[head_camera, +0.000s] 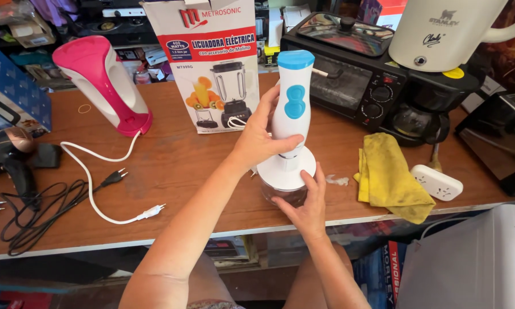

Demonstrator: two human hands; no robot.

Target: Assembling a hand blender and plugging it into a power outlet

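On the wooden table (177, 160) stands a white hand-blender body with a blue cap and blue buttons (294, 97). It sits upright on a round white lid (281, 171) over a small clear chopper bowl (274, 195). My left hand (260, 137) wraps around the lower part of the blender body from the left. My right hand (307, 209) cups the bowl and the lid's rim from the front right. The bowl is mostly hidden behind my right hand.
A pink and white appliance (103, 80) with a white cord and plug (97, 194) stands at the left. A blender carton (211, 63) is behind. A black oven and coffee-maker unit (354, 80), white kettle (440, 34), yellow cloth (389, 177), white socket adapter (437, 182), black hair dryer (8, 151).
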